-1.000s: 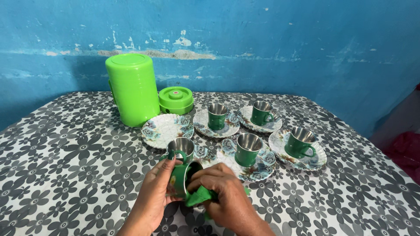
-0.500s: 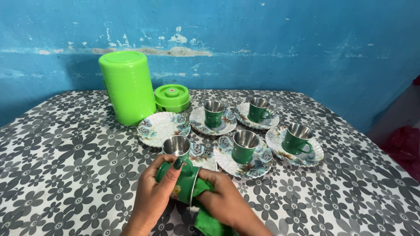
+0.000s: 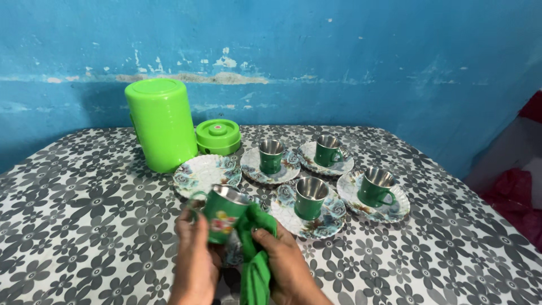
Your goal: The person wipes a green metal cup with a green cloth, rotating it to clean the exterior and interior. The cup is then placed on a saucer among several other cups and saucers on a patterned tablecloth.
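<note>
While my left hand (image 3: 195, 248) grips the green cup (image 3: 224, 208) near me, my right hand (image 3: 282, 265) pinches the green cloth (image 3: 255, 248) against it; four cups (image 3: 309, 197) sit on saucers, seemingly done, one saucer (image 3: 206, 171) bare.

A blue wall (image 3: 350, 51) with peeling paint fills the upper frame; below it, a table (image 3: 440, 248) wears a grey-flowered cloth.

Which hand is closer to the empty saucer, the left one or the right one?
Left. The left hand, holding the green cup, is just below the empty saucer. The right hand, with the green cloth, is farther right.
</note>
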